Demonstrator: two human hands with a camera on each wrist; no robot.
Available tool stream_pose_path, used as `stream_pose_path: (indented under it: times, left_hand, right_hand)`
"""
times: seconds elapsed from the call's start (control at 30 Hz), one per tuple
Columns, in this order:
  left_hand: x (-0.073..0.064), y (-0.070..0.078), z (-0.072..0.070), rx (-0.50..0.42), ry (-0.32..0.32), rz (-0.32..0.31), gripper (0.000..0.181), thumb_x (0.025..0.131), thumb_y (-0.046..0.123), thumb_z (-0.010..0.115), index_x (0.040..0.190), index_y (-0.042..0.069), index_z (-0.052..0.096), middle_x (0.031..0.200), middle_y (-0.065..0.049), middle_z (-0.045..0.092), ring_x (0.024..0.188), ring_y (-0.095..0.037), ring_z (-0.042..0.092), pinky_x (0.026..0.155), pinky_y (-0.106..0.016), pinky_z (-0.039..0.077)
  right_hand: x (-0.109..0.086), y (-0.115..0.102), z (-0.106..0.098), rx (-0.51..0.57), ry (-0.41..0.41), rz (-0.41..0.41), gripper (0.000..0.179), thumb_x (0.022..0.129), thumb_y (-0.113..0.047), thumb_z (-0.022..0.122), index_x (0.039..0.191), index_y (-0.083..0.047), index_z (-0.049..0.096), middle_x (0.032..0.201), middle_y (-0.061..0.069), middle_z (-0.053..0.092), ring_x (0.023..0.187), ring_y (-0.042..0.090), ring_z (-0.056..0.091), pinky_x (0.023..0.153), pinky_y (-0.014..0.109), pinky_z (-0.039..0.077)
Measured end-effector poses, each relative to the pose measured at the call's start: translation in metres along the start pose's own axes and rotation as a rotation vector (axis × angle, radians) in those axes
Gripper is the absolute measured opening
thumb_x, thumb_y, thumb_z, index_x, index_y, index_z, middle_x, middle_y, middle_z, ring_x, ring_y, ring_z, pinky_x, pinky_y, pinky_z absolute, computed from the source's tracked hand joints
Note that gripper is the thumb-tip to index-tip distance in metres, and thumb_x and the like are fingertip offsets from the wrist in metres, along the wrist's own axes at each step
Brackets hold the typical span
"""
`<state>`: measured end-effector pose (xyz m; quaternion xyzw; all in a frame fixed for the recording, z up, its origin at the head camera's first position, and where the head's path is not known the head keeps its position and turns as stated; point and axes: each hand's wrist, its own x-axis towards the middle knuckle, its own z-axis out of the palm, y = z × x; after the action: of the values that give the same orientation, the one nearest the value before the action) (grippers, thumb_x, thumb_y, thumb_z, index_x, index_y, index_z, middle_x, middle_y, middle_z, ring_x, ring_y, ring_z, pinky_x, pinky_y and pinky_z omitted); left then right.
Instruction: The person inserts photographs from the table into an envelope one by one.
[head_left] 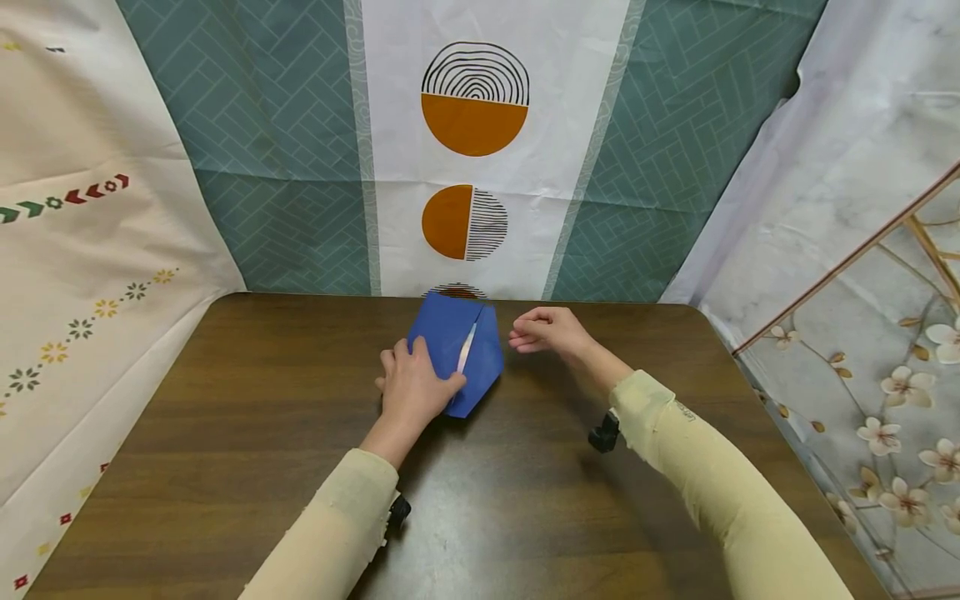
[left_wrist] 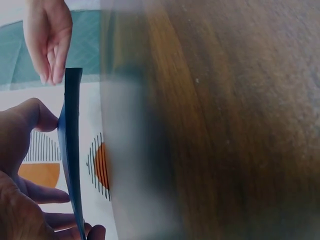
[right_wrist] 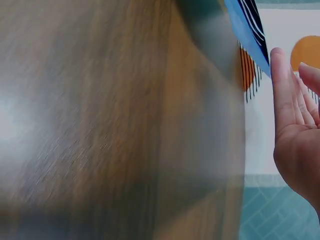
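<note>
A folded piece of blue paper is held above the far half of the table, with pointed corners and a narrow pale slit down its middle. My left hand grips it from the near left side, thumb on one side and fingers at the other edge. In the left wrist view, the paper appears nearly edge-on as a thin dark band between thumb and fingers. Just right of the paper, my right hand holds nothing, its fingers loosely bent. The right wrist view shows those fingertips close to the paper's pointed corner.
The brown wooden table lies beneath both hands. A patterned cloth backdrop hangs right behind its far edge. Patterned fabric stands along the left side, and a floral sheet along the right.
</note>
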<state>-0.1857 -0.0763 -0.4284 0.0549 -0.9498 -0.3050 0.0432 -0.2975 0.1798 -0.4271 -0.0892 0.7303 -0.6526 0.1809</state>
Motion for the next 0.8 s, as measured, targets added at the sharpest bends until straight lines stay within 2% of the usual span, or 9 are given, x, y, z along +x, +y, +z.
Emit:
stream_pose_path:
  times: [0.3,0.6,0.8]
  left_hand:
    - [0.0,-0.006,0.008,0.065,-0.038,-0.018,0.094,0.089,0.047,0.082,0.155,-0.008,0.042,0.154,-0.033,0.042,0.14,-0.053,0.035,0.095,-0.075,0.044]
    - [-0.002,-0.016,0.013,0.116,-0.047,-0.061,0.103,0.09,0.049,0.08,0.16,-0.009,0.034,0.157,-0.035,0.037,0.142,-0.055,0.034,0.095,-0.076,0.044]
    - [-0.003,-0.017,0.013,0.143,-0.057,-0.065,0.105,0.091,0.049,0.079,0.163,-0.009,0.029,0.157,-0.037,0.038,0.143,-0.055,0.035,0.096,-0.077,0.044]
  right_hand:
    - [-0.016,0.013,-0.025,0.005,0.014,0.031,0.043,0.107,-0.006,0.063,0.135,0.025,0.051,0.113,0.027,0.076,0.09,0.02,0.08,0.086,0.039,0.063]
    - [-0.025,0.023,-0.038,0.018,0.019,0.059,0.047,0.109,-0.008,0.061,0.139,0.024,0.048,0.117,0.027,0.075,0.091,0.018,0.08,0.087,0.037,0.063]
    - [-0.029,0.028,-0.042,0.021,0.016,0.06,0.048,0.109,-0.011,0.061,0.14,0.024,0.048,0.112,0.019,0.078,0.093,0.018,0.08,0.087,0.036,0.063]
